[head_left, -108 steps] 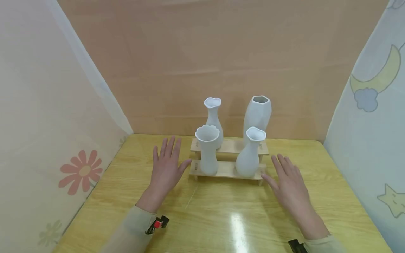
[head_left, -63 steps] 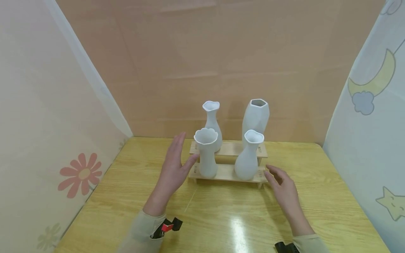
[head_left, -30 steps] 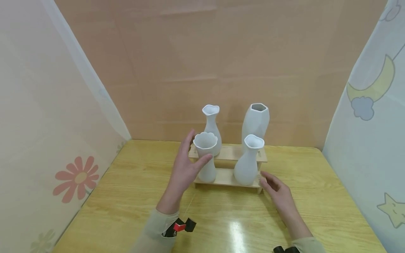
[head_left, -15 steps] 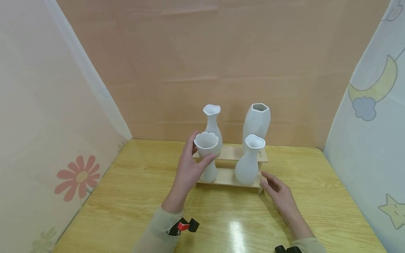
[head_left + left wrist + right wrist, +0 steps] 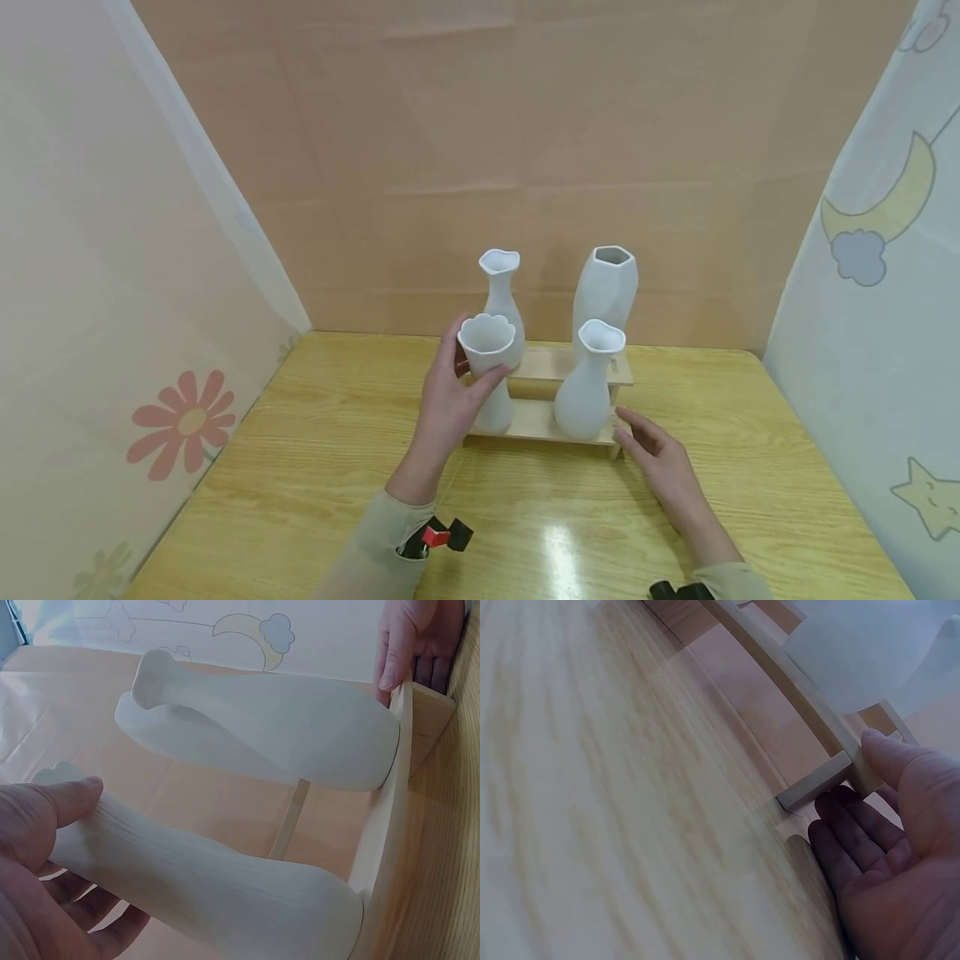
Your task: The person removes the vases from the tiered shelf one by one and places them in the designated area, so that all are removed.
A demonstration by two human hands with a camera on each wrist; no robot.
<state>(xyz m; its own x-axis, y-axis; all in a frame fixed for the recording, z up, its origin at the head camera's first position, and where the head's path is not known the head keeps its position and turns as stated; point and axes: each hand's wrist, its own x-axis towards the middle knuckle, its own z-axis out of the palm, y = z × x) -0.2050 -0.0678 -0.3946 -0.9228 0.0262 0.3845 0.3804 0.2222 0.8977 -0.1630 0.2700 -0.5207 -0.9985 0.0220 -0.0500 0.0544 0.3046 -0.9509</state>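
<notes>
My left hand [image 5: 446, 402] grips a white vase with a scalloped rim [image 5: 495, 410] near its top. In the left wrist view the thumb lies on one side of this vase [image 5: 202, 877] and curled fingers on the other. The vase stands upright at the left of the lower step of a wooden two-step stand [image 5: 536, 421]. At the stand's right end, my right hand [image 5: 663, 462] holds the lower step's edge. The right wrist view shows the thumb [image 5: 892, 757] against the step, with fingers curled below it.
A round-bellied white vase [image 5: 584, 400] stands on the lower step's right. Behind, a wavy-rimmed vase [image 5: 502, 304] and a faceted vase [image 5: 606, 287] stand on the upper step. Cloth walls [image 5: 450, 167] surround the wooden table [image 5: 337, 417].
Both hands were spread and apart from the stand. The left has moved right and closed round the scalloped vase; the right has come in to the stand's end. The vases have stayed put.
</notes>
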